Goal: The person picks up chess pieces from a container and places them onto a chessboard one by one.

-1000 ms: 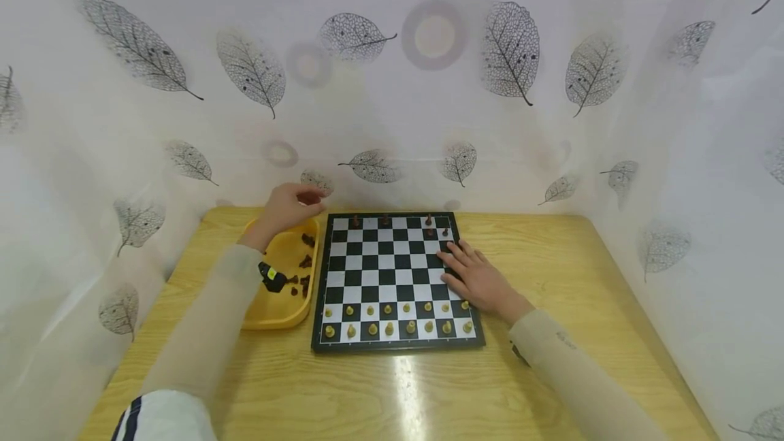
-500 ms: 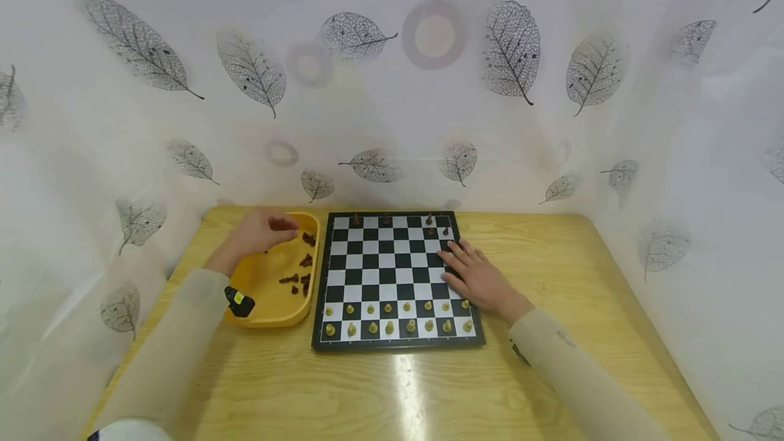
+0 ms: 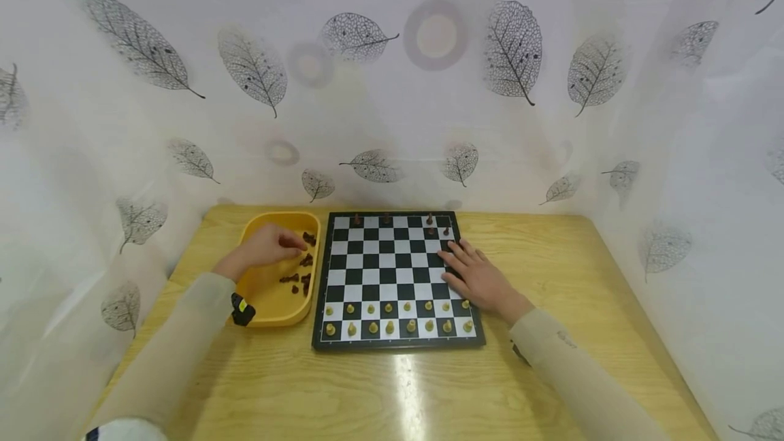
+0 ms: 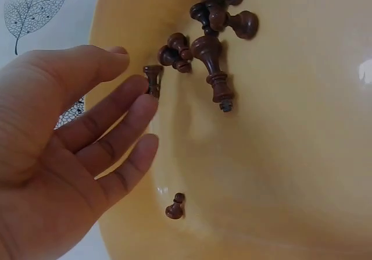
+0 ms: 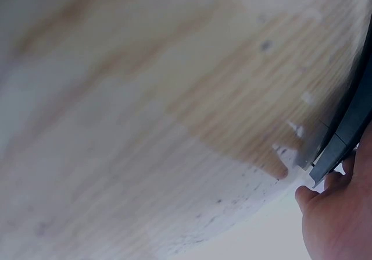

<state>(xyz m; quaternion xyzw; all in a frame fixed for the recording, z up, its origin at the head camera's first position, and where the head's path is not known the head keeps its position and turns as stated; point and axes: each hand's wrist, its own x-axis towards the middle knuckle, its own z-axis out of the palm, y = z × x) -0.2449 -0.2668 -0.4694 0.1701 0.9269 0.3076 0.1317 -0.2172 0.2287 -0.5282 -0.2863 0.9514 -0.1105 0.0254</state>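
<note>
Tray [image 3: 269, 297], yellow: dark chess pieces [image 4: 214, 68] lying inside, mainly on chessboard [image 3: 387, 260] side. Left hand [image 3: 268, 246]: now over tray; one second ago by chessboard's far left corner. Grip wide, fingertips just beside one dark piece [image 4: 153, 77]. Right hand [image 3: 478, 282]: unmoved, resting on chessboard edge, fingers spread. Black wrist device [image 3: 243, 312]: hiding part of tray's near rim.

Yellow tray [image 3: 272, 305] L of b/w board [image 3: 378, 275], dk brown pcs [image 4: 214, 62] lying in it, some nr L hand [image 3: 268, 245]. Board flat, R hand [image 3: 480, 282] on R edge; yellow pcs [image 3: 411, 325] in 2 near rows, 5 brown far end.
</note>
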